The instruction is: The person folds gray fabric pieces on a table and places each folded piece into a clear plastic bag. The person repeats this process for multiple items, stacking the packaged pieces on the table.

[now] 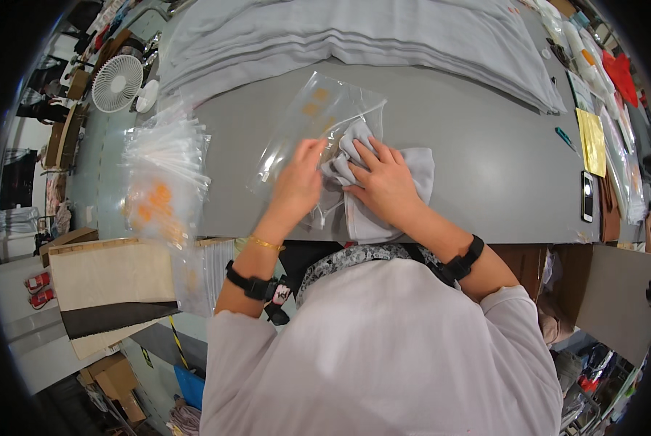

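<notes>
My left hand point(303, 176) is closed, its fingers pinching the side of a clear plastic bag point(294, 123) with small orange print. Across from it, my right hand point(388, 183) curls its spread fingers over a bunched part of a light grey cloth point(417, 166). The gathered end of the cloth lies against the bag near both hands; I cannot tell how much of it is inside. The rest of the cloth lies folded on the grey table point(489, 178), under my right hand and down to the near edge.
Long layers of grey fabric point(354, 33) cover the table's far side. To the left is a pile of clear bags point(167, 160), with a white fan point(118, 83) beyond. Rightward lie a phone point(587, 196), a teal cutter point(563, 137) and a yellow sheet point(592, 142). A cardboard box point(115, 272) stands at lower left.
</notes>
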Demonstrator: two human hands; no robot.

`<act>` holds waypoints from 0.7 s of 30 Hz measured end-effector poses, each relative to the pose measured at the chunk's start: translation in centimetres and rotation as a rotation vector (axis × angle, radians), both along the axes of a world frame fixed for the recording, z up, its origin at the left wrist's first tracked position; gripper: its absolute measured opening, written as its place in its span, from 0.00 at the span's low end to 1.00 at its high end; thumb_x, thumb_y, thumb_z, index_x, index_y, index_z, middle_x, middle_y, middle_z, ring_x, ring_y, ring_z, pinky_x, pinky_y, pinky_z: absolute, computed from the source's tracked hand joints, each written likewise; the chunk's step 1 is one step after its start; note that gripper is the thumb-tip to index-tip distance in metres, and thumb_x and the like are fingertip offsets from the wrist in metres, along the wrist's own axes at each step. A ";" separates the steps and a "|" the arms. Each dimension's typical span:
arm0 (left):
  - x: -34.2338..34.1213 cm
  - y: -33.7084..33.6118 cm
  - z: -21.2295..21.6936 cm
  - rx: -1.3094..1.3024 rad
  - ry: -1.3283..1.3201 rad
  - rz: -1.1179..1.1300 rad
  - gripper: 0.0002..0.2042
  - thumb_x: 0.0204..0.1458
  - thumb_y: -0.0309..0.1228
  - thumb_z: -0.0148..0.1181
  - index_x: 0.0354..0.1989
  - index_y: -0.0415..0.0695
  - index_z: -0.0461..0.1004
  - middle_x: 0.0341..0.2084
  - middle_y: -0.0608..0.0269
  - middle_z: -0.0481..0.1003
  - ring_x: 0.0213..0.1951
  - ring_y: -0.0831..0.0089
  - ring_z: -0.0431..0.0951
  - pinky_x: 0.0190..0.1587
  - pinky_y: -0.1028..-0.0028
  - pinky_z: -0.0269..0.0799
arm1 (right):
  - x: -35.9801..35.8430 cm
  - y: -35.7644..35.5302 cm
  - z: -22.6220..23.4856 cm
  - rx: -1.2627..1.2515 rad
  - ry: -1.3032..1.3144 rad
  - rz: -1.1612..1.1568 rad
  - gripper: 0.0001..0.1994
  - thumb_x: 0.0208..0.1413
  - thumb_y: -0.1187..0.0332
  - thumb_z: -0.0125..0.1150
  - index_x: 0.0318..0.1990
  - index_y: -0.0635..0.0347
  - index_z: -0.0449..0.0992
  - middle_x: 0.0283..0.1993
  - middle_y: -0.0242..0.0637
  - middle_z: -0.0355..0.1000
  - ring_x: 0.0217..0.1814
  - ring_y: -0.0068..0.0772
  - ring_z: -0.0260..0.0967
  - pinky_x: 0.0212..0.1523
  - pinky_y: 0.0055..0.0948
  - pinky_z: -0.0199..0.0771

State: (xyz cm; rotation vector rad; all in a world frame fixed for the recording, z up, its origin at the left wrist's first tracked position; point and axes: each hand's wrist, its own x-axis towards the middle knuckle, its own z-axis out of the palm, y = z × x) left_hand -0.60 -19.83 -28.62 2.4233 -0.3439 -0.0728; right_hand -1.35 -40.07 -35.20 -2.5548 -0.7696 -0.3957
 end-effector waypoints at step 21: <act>-6.7 -3.2 -7.0 0.180 -0.192 -0.245 0.41 0.55 0.48 0.68 0.69 0.31 0.62 0.68 0.32 0.58 0.69 0.39 0.59 0.72 0.51 0.57 | 7.1 -0.1 -0.8 -0.346 0.040 0.345 0.32 0.53 0.67 0.66 0.69 0.43 0.72 0.75 0.50 0.61 0.79 0.62 0.54 0.77 0.61 0.51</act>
